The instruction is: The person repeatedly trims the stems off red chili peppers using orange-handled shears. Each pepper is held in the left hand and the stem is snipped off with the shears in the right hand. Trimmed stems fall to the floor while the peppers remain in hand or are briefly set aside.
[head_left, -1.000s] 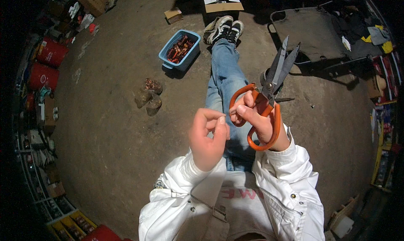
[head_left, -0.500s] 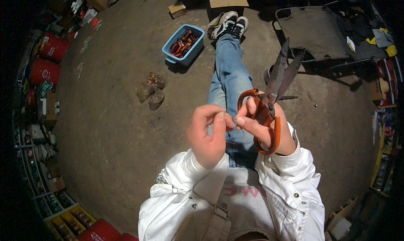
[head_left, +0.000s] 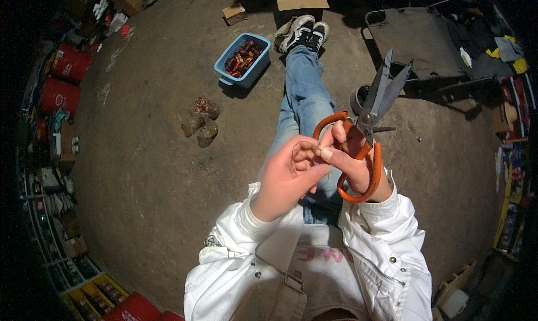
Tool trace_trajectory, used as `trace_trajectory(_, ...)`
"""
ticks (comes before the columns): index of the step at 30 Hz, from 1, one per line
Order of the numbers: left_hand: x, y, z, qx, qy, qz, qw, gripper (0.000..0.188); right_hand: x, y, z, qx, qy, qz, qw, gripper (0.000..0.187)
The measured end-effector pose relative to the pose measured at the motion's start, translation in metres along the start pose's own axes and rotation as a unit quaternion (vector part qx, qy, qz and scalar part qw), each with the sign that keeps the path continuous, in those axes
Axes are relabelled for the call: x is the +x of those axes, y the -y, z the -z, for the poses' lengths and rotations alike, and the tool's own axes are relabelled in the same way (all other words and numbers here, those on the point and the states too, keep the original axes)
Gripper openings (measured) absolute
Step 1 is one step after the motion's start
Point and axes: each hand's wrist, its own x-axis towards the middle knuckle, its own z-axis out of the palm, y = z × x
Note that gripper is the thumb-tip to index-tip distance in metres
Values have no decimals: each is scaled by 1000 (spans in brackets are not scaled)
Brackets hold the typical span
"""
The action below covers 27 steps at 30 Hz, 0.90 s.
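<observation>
My right hand [head_left: 358, 163] is closed around the orange-handled shears [head_left: 367, 119], whose dark blades point up and away from me, spread apart. Its thumb and forefinger also pinch the end of a thin dark strand [head_left: 305, 142], which looks like wire. My left hand [head_left: 288, 175] is right beside it, fingers curled and thumb pointing right. The strand bows over the left fingers; the exact grip there is partly hidden. Both hands are above my legs in blue jeans [head_left: 308, 91].
A blue tub [head_left: 249, 77] of reddish-brown pieces stands on the floor ahead. Left of my legs lie several clear bags [head_left: 206, 131]. A dark round container [head_left: 358, 99] is behind the shears, near a low dark table [head_left: 414, 41]. Red drums [head_left: 59, 96] line the left side.
My left hand has turned, its thumb coming away from the forefinger and swinging right beneath the right fingertips. The shears have shifted slightly right and a bowed strand now shows.
</observation>
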Motion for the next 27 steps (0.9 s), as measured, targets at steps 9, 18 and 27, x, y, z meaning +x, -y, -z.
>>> trace_trajectory(9,4,5,1,380,-67,-245,889,5,-4,3,0,135,-48,-104,984,19)
trace_trajectory(18,5,4,2,326,-70,-195,922,8,0,-8,-2,40,-54,-24,997,25)
trace_trajectory(27,6,1,4,244,-118,-207,940,13,3,-5,6,19,-58,-27,998,27)
